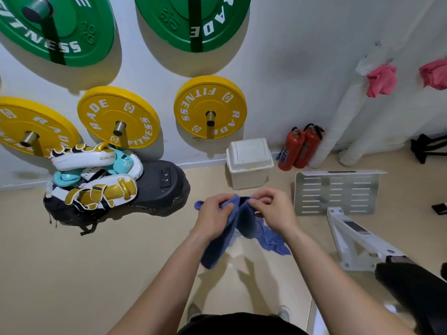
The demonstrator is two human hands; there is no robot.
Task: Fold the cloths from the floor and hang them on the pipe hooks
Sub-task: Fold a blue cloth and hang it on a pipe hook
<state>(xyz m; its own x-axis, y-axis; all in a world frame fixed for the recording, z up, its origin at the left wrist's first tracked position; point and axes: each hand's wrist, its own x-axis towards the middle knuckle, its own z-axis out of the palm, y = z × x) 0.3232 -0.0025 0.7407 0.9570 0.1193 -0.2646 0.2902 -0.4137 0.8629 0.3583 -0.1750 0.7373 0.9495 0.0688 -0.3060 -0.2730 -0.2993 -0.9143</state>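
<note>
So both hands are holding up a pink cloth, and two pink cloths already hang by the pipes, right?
Not quite. In the head view, the cloth gripped by the left hand and right hand is a blue cloth, not pink. The rest stands: one pink cloth and a second pink cloth hang by the pipes.

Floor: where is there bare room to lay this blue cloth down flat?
Widest bare floor for the blue cloth lies left, on the near side of the black pad. A narrower strip runs between pad and white bin. Right is crowded: slotted plate, white bracket.
</note>
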